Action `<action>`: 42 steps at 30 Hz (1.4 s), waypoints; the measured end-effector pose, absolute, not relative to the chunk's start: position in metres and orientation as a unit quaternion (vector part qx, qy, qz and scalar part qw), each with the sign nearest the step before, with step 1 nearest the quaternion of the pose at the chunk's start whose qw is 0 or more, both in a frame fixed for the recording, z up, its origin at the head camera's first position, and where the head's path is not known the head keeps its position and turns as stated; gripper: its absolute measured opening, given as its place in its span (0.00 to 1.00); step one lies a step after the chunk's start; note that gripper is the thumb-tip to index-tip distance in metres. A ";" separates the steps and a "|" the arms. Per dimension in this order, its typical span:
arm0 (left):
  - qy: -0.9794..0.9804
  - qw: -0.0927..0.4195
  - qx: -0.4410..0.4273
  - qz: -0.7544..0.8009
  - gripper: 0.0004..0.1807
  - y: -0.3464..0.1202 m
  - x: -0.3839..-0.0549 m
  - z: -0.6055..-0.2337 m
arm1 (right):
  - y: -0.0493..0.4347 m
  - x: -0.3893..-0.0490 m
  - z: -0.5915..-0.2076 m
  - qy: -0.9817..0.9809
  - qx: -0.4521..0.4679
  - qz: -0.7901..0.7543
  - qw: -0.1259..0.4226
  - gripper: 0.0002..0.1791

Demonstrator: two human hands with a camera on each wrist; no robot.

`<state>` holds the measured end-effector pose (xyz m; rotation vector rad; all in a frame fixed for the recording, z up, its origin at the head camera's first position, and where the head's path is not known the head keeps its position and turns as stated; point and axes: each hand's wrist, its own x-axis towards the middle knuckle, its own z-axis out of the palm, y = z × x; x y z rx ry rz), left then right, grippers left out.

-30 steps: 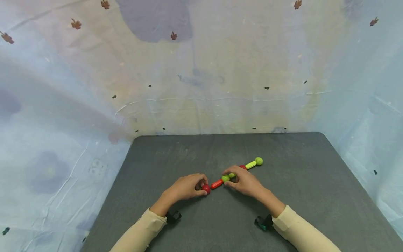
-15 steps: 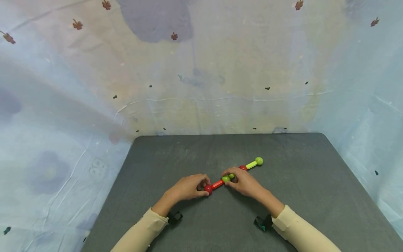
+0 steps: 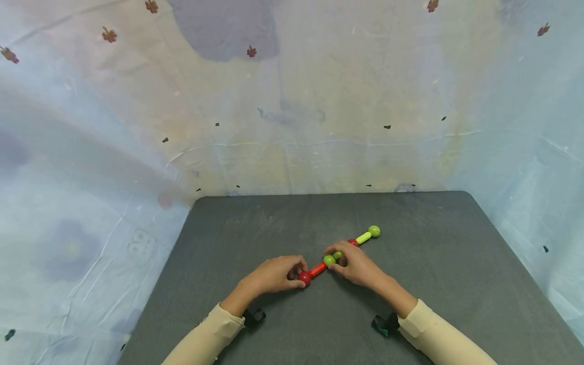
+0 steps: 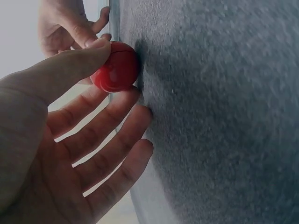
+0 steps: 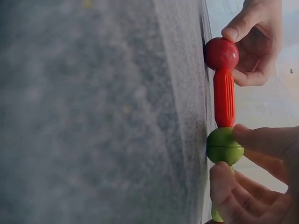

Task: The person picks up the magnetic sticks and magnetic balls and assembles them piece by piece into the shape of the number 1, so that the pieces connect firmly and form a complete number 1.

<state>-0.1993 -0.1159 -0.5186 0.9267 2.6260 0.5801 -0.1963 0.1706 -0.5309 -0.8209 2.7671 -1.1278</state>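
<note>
A chain of balls and short rods lies slantwise on the dark table. My left hand (image 3: 276,274) pinches the red ball (image 3: 304,278) at its near end between thumb and fingers. That ball meets the ridged red rod (image 5: 224,98), whose other end meets a green ball (image 5: 225,145). My right hand (image 3: 356,263) holds the chain at this green ball, its thumb against the ball and its fingertips beside the green rod just past it. Farther along come a second red ball (image 3: 353,243), a yellow-green rod (image 3: 363,238) and a green end ball (image 3: 374,231). Right-hand fingers partly cover the chain's middle.
The grey-black table (image 3: 255,223) has rounded far corners. A pale patterned sheet (image 3: 319,101) hangs behind it and at both sides. Dark straps (image 3: 254,318) are on the wrists.
My left hand has moved slightly right with the red ball, and the small gap between that ball and the red rod has closed. My right hand stays almost in place.
</note>
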 end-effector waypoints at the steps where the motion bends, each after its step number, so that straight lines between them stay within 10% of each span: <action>1: 0.912 0.147 0.325 0.203 0.17 -0.115 -0.199 -0.519 | 0.171 -0.195 -0.530 0.894 -0.261 -0.363 0.016 0.20; 42: 0.900 0.138 0.375 0.174 0.18 -0.084 -0.171 -0.523 | 0.182 -0.172 -0.530 0.920 -0.186 -0.344 0.020 0.14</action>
